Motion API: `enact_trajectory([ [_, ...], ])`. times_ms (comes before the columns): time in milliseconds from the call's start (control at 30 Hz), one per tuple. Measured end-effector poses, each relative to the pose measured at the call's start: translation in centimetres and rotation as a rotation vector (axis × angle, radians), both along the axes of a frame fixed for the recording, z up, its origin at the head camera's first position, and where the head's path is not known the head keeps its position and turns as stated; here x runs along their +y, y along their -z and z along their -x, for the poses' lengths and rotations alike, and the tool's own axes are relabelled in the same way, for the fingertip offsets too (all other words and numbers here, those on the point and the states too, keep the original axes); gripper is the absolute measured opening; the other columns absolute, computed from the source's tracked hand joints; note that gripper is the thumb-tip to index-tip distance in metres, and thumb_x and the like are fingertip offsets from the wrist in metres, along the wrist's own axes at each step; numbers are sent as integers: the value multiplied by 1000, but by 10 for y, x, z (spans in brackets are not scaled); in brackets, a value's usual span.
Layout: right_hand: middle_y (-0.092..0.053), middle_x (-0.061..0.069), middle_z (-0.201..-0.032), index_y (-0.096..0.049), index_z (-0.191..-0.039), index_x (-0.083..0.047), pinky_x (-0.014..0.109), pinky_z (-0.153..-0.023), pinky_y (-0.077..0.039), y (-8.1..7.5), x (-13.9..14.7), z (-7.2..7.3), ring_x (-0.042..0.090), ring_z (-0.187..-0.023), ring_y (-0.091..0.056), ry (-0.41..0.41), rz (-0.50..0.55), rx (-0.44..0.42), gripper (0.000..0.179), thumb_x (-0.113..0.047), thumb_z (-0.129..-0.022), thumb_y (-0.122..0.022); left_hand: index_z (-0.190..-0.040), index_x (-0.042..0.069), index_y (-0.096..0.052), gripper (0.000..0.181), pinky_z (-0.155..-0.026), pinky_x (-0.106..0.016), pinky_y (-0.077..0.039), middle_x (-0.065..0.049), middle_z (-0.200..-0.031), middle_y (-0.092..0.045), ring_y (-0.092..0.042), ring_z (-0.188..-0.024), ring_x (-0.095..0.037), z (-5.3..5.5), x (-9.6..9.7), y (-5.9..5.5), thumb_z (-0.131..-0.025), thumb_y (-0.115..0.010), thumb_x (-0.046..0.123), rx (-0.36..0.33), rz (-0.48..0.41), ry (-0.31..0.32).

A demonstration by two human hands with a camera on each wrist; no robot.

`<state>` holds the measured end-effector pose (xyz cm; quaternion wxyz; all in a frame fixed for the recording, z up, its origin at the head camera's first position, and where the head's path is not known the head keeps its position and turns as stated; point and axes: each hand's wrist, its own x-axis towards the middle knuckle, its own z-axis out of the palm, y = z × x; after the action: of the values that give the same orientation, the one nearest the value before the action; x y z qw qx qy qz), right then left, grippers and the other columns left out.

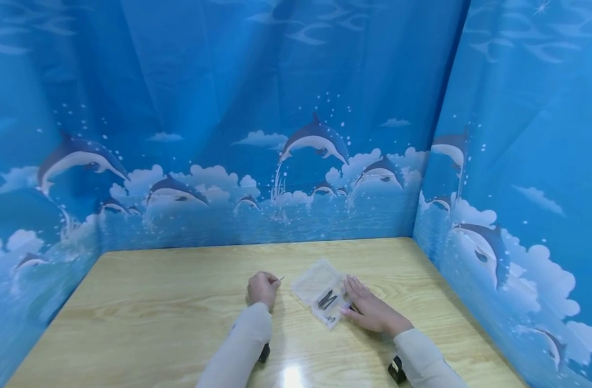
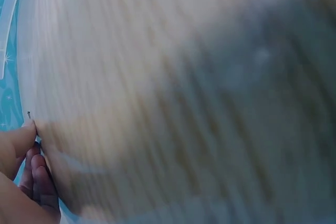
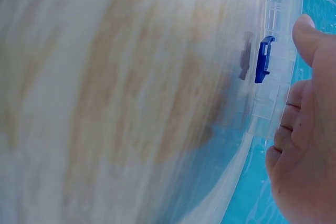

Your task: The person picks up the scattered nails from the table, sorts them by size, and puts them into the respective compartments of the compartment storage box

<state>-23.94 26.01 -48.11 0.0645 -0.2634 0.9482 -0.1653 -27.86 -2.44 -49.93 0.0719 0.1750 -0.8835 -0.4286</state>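
Note:
My left hand (image 1: 263, 289) pinches a small nail (image 1: 281, 278) between thumb and forefinger, just over the table left of the box. In the left wrist view the nail (image 2: 29, 114) pokes up past the thumb tip, its small head showing; the rest is hidden. A clear plastic box (image 1: 320, 319) lies with its lid (image 1: 318, 281) folded back. Inside are several long dark pieces (image 1: 327, 299) and small metal bits (image 1: 330, 318) in separate compartments. My right hand (image 1: 373, 312) lies with straight fingers along the box's right side, thumb at its near edge.
The wood-grain table (image 1: 155, 312) runs back to a blue curtain (image 1: 218, 215) printed with dolphins, and another curtain side (image 1: 514, 242) closes it off on the right. Dark wrist mounts (image 1: 397, 370) sit under the forearms, close over the table.

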Motion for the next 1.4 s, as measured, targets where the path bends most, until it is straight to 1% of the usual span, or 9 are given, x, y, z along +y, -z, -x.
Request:
enact_trajectory([
  [267, -8, 21, -158, -11, -151, 0, 53, -116, -15, 0, 0, 0, 36, -146, -8, -9, 7, -11, 78, -48, -99, -43, -84, 11, -72, 2, -67, -38, -52, -3, -84, -69, -63, -74, -19, 1, -1, 4, -84, -71, 9, 23, 15, 11],
  [467, -9, 21, -158, -11, -151, 1, 53, -115, -16, 0, 1, 1, 36, -145, -9, -7, 5, 4, 78, -48, -99, -43, -83, 10, -70, 4, -66, -34, -52, -3, -80, -66, -61, -71, -17, 5, 3, 3, -86, -68, 9, 2, 43, 7],
  [567, -10, 22, -157, -13, -150, 1, 54, -115, -16, -2, 1, 1, 37, -145, -10, -2, 16, 9, 77, -47, -99, -44, -81, 9, -69, 4, -66, -32, -52, -3, -79, -65, -60, -71, -17, 6, 5, 2, -85, -68, 7, 12, 57, 5],
  [700, -10, 23, -157, -13, -150, 3, 55, -114, -17, -2, 0, 0, 39, -144, -11, -7, 7, 16, 77, -47, -99, -44, -78, 9, -68, 6, -67, -33, -53, -4, -78, -64, -60, -72, -18, 6, 5, 2, -83, -69, 5, 29, 68, -2],
  [900, -9, 22, -157, -14, -149, 3, 53, -115, -15, -2, -2, -1, 39, -145, -10, -18, 0, 7, 77, -47, -99, -43, -79, 7, -67, 7, -68, -34, -54, -6, -78, -64, -62, -73, -20, 5, 4, 3, -84, -67, 4, 26, 88, 18],
  [1067, -10, 22, -157, -14, -150, 3, 52, -116, -15, -1, -1, -2, 38, -145, -10, -13, 4, 16, 76, -47, -99, -43, -80, 6, -68, 7, -71, -34, -54, -7, -81, -63, -62, -77, -21, 5, 6, 3, -86, -65, 4, 14, 144, 23],
  [1167, -9, 21, -158, -13, -150, 1, 51, -116, -15, 1, -1, -1, 36, -145, -10, -9, -8, 17, 77, -48, -99, -42, -82, 6, -67, 7, -71, -33, -54, -8, -82, -62, -61, -78, -21, 5, 6, 3, -87, -64, 4, -1, 155, 27],
  [1300, -9, 20, -158, -13, -150, 0, 51, -116, -16, 1, -1, -1, 36, -145, -9, -6, -11, 13, 77, -49, -99, -42, -85, 6, -67, 6, -71, -33, -54, -6, -83, -61, -60, -78, -20, 4, 3, 2, -89, -62, 6, -25, 103, 50],
  [1400, -8, 20, -158, -12, -151, 0, 51, -116, -16, 1, -1, 0, 35, -145, -9, -6, -19, 15, 78, -50, -99, -42, -87, 8, -67, 6, -70, -33, -53, -4, -84, -62, -60, -78, -19, 2, 0, -1, -90, -62, 7, -36, 37, 64],
])
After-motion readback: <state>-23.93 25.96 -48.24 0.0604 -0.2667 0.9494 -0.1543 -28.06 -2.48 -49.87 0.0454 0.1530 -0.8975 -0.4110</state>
